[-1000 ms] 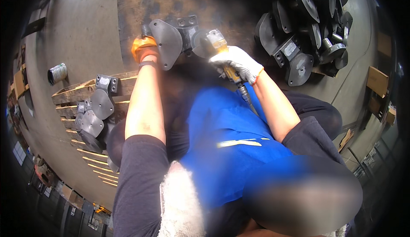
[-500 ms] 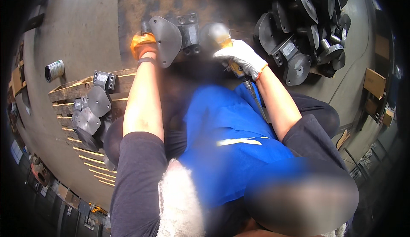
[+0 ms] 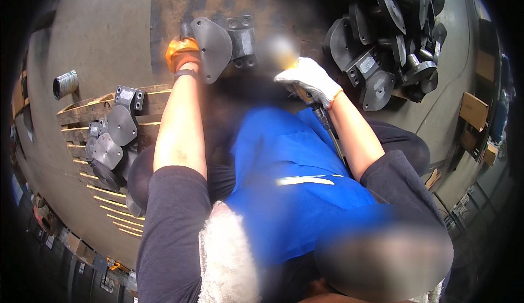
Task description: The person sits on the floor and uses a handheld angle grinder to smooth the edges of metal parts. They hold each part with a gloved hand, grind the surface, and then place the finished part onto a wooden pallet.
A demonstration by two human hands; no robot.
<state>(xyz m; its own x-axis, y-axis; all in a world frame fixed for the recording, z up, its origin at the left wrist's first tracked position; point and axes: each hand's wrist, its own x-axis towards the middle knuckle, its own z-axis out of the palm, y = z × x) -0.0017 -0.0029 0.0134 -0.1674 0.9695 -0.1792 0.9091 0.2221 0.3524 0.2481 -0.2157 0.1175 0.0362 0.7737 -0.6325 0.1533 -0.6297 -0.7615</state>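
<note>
1. The dark grey cast-metal bracket with a rounded flat plate lies on the dark, worn work surface, straight ahead of the person's knees. It is the landmark for everything below.
2. The left hand in an orange glove is at the bracket's left edge, touching the plate. Its fingers look curled round that edge, gripping it, though the plate hides most of them. The bare left forearm runs straight down from the bracket toward the lower edge of the view.
3. The right hand in a white knitted glove sits just right of the bracket, fingers wrapped tight round the handle of a hand-held power tool. The tool's head is a blur beside the bracket's blocky end, probably spinning. A thin dark hose or cable trails back from the handle along the right forearm.
4. To do this step well, I judge the left hand should keep the bracket pinned flat, and the tool should meet the metal at a shallow angle with light, even pressure, well clear of the orange glove.
5. Left of the bracket, similar grey brackets rest on a wooden pallet. Right of it is a heap of dark castings.
</note>
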